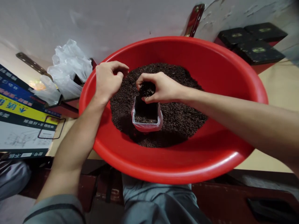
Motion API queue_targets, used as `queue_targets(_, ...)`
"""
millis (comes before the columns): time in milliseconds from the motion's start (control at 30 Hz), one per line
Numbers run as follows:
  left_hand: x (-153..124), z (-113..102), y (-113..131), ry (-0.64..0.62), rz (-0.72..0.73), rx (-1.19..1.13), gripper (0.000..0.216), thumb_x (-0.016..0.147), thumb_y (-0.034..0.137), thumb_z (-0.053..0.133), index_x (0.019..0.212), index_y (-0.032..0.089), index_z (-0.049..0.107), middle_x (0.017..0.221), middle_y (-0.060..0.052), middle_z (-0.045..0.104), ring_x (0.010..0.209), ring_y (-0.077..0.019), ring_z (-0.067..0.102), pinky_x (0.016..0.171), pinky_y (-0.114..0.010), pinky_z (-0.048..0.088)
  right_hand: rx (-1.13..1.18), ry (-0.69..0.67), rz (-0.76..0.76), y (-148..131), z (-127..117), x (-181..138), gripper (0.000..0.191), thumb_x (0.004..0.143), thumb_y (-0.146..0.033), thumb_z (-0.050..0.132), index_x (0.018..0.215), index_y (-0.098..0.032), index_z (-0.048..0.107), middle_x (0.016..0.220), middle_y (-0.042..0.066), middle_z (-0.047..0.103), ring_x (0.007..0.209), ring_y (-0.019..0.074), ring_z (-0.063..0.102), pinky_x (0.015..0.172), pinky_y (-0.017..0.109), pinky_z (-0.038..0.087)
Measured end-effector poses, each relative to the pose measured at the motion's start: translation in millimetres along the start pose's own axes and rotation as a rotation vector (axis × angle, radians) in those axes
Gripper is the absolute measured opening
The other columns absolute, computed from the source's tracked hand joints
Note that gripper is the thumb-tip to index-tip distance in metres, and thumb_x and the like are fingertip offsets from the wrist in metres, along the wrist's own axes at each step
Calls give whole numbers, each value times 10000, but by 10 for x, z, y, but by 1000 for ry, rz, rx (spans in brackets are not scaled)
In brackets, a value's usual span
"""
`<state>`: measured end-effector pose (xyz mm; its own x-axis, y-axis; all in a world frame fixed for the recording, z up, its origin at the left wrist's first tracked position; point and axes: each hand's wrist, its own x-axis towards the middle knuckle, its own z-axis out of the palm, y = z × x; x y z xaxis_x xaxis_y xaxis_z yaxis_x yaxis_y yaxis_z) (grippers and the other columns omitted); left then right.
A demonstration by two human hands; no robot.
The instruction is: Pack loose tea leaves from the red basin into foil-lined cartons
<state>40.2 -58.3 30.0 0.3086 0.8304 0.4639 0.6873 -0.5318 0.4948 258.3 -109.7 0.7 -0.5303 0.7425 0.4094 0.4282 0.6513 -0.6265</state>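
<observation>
A big red basin [224, 149] rests in front of me and holds a heap of dark loose tea leaves [182, 115]. A small clear plastic bag [146, 124], standing open in the heap, is partly filled with the same leaves. My right hand [161, 88] hovers just above the bag's mouth, its fingers curled round a pinch of tea leaves. My left hand [108, 81] is at the basin's left rim over the heap, its fingers bent into a loose fist; what they hold, if anything, is hidden.
A crumpled clear plastic bag pile [66, 71] lies left of the basin. A printed cardboard box [23, 121] sits at the far left. Dark flat boxes [252, 40] are stacked at the back right. A white wall [105, 21] stands behind.
</observation>
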Motion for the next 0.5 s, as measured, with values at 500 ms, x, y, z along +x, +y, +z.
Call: queue_targets(500, -24, 96, -61, -209, 26, 11, 377, 792, 68, 511, 997, 180, 806, 956, -30, 819, 893, -181, 758, 906, -320, 619, 66, -37, -212, 186, 116, -46, 250, 824, -405, 794, 924, -188, 723, 1116, 76, 672, 1026, 208, 617, 935, 383, 507)
